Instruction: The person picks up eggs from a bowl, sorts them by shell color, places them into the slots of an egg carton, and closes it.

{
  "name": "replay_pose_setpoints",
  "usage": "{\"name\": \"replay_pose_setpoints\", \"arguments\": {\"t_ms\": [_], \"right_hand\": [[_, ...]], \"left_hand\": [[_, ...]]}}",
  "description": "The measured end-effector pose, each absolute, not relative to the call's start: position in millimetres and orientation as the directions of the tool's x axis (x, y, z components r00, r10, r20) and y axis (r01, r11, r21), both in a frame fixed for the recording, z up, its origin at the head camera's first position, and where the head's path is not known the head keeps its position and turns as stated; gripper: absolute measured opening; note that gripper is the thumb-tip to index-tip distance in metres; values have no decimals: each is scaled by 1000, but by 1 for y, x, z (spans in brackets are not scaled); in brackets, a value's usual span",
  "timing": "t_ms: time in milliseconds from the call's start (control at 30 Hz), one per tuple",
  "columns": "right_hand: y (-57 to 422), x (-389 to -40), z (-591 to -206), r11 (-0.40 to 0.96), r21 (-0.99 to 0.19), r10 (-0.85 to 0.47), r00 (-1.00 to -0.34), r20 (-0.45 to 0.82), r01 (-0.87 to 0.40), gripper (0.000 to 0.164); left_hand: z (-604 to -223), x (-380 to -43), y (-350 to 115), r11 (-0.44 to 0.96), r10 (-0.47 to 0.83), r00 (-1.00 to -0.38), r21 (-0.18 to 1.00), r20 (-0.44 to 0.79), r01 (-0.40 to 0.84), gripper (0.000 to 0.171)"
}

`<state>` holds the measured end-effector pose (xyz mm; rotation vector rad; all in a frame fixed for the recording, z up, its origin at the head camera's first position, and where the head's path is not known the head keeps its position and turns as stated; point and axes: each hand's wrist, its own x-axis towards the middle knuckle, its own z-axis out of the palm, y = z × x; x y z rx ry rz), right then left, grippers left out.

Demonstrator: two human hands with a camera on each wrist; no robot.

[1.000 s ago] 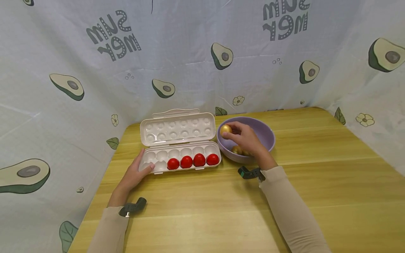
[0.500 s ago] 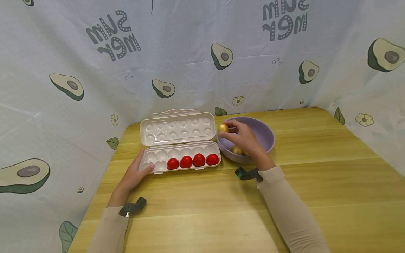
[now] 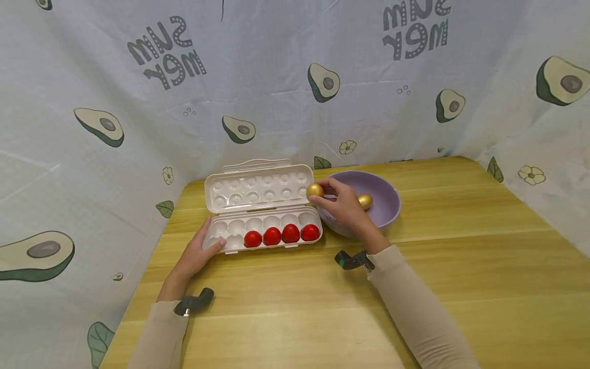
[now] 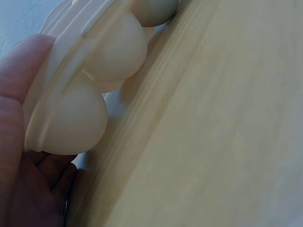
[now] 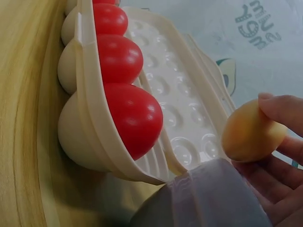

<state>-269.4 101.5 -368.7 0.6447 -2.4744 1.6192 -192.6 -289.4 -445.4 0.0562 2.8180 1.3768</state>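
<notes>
At mid-frame, the right hand (image 3: 344,206) pinches a gold egg (image 3: 315,191), apparently a packing step calling for lowering into the egg box (image 3: 253,224) the left hand (image 3: 192,258) grips.

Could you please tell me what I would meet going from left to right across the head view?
Left grip at the carton, first red egg, second red egg, third red egg, held gold egg in the right grip, other gold egg in the purple bowl. I omit the fourth red egg; its place overlaps the held one's.
</notes>
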Motion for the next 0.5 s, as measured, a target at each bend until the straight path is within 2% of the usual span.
{"name": "replay_pose_setpoints", "arguments": {"t_ms": [500], "right_hand": [[94, -268, -371, 338, -853, -316, -902, 295, -398, 46]], "left_hand": [[-445, -192, -289, 619, 37, -999, 784, 22, 40, 90]]}}
